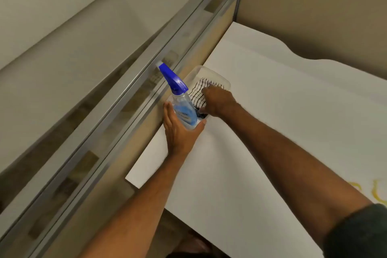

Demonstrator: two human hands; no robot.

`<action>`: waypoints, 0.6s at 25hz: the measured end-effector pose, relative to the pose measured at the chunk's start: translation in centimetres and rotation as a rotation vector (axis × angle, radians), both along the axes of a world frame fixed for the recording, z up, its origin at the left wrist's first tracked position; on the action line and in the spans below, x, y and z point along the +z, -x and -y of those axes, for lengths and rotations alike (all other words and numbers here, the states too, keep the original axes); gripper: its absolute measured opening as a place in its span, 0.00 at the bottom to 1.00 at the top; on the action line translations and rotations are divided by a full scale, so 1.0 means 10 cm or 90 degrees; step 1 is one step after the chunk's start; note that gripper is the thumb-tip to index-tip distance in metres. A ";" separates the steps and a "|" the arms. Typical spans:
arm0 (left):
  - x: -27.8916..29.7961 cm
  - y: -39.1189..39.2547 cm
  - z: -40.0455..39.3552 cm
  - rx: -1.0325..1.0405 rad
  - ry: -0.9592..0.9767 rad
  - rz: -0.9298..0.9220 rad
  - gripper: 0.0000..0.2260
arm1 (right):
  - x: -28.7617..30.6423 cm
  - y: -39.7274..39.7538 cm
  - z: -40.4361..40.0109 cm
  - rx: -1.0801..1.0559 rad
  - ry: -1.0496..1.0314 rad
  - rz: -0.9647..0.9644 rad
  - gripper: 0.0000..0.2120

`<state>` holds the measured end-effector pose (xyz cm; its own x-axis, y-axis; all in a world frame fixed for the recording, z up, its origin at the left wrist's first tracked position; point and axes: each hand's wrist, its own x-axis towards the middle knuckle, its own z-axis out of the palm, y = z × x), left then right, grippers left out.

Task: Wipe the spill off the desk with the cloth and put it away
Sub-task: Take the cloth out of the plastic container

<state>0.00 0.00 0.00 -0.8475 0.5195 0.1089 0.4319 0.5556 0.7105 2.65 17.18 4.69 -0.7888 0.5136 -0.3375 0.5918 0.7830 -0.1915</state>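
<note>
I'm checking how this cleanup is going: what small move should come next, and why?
Probably lift the striped cloth out of the clear bin. The right hand is already on it, the left hand holds the spray bottle, and the yellow spill still sits on the desk.

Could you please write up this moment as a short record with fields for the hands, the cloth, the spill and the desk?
left hand: wrapped around the base of the spray bottle, which stands tilted at the tub's near end
right hand: reaching into the clear plastic tub, fingers on the striped cloth
cloth: white with dark stripes, lying in the tub
spill: yellow marks on the desk at the right edge of view, not yet wiped
desk: white, set against a partition
</note>
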 end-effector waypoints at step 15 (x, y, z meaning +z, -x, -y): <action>-0.07 0.02 0.01 0.004 -0.008 0.076 0.58 | 0.09 0.07 0.01 -0.130 0.033 -0.175 0.14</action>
<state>-0.16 -0.12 -0.68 -0.8578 0.5138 0.0141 0.3409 0.5482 0.7637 1.94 17.09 5.59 -0.7367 0.6579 -0.1565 0.6559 0.6388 -0.4020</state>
